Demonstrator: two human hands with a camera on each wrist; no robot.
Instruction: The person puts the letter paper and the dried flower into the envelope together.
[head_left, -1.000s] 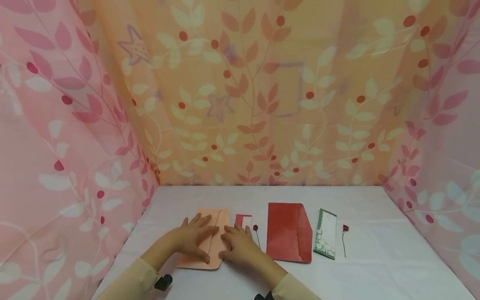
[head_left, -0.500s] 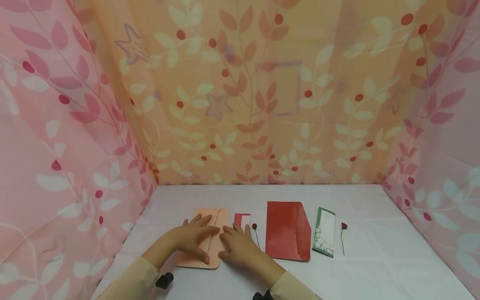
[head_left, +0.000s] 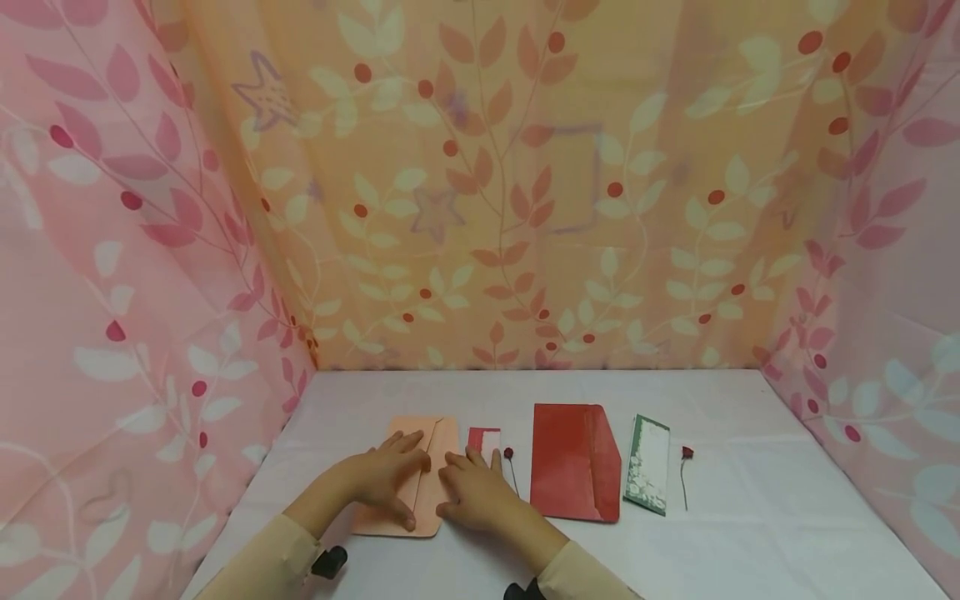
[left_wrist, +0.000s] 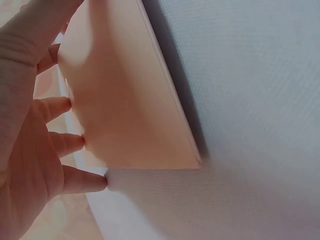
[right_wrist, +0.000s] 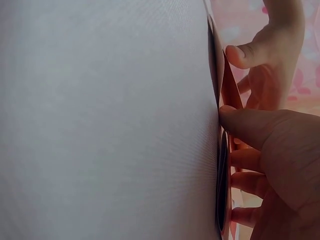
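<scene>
- my left hand (head_left: 386,477) lies flat, fingers spread, pressing the peach envelope (head_left: 438,437) on the white counter (head_left: 750,533)
- my right hand (head_left: 471,493) rests on its right edge, fingers relaxed, thumb at the rim
- a small red-bordered card (head_left: 484,439) sits just right

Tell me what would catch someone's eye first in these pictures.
Probably both hands on the peach envelope at the near left of the white table: the left hand lies flat on it, the right hand presses at its right edge. Next, the red envelope in the middle, with a green card to its right.
</scene>
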